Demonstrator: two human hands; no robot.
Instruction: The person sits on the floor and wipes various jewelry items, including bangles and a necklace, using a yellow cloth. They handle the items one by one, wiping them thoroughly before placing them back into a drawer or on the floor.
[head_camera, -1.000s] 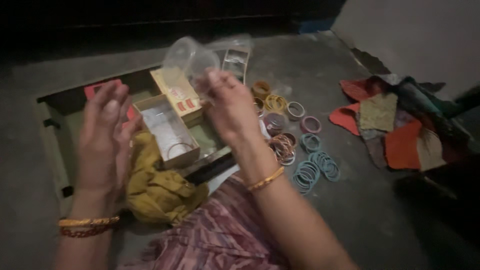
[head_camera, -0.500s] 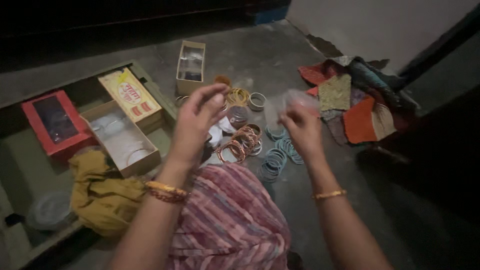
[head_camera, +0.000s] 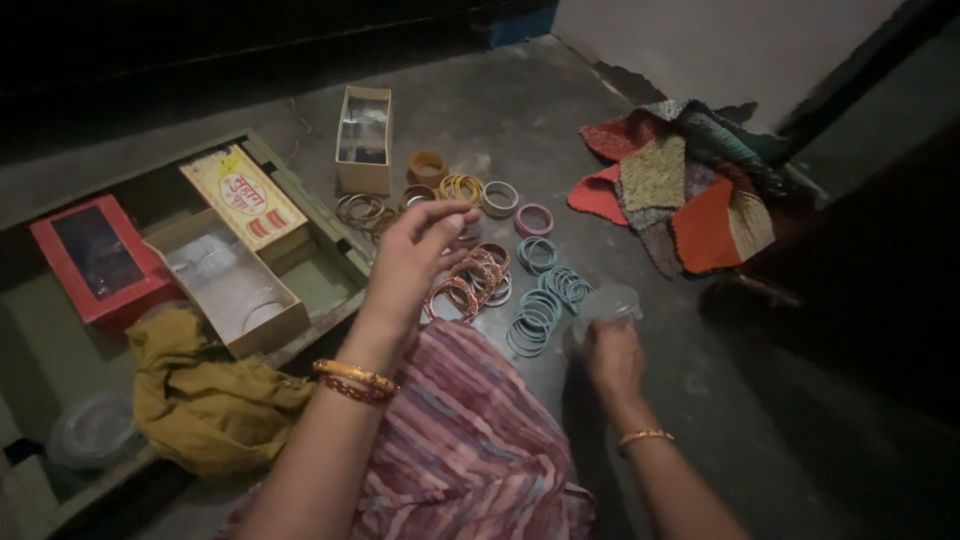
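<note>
My right hand (head_camera: 612, 358) grips a crumpled clear plastic bag (head_camera: 606, 305) low over the grey floor, just right of several light blue bangles (head_camera: 540, 312). My left hand (head_camera: 415, 255) hovers with fingers spread and nothing in it, above a heap of red and gold bangles (head_camera: 470, 283). More bangle stacks, yellow (head_camera: 461, 186), white (head_camera: 499, 198) and pink (head_camera: 534, 219), lie farther back. Both wrists wear gold bangles. A striped pink cloth (head_camera: 460, 440) covers my knee.
An open trunk on the left holds a red box (head_camera: 90, 260), an open cardboard box (head_camera: 228, 282), its yellow printed lid (head_camera: 243, 200) and a mustard cloth (head_camera: 205, 395). A small open box (head_camera: 364, 138) stands behind. Patchwork cloths (head_camera: 680, 190) lie by the wall.
My right hand came down from chest height to the floor with the plastic bag. My left hand dropped slightly and opened its fingers. The view shifted a little to the right.
</note>
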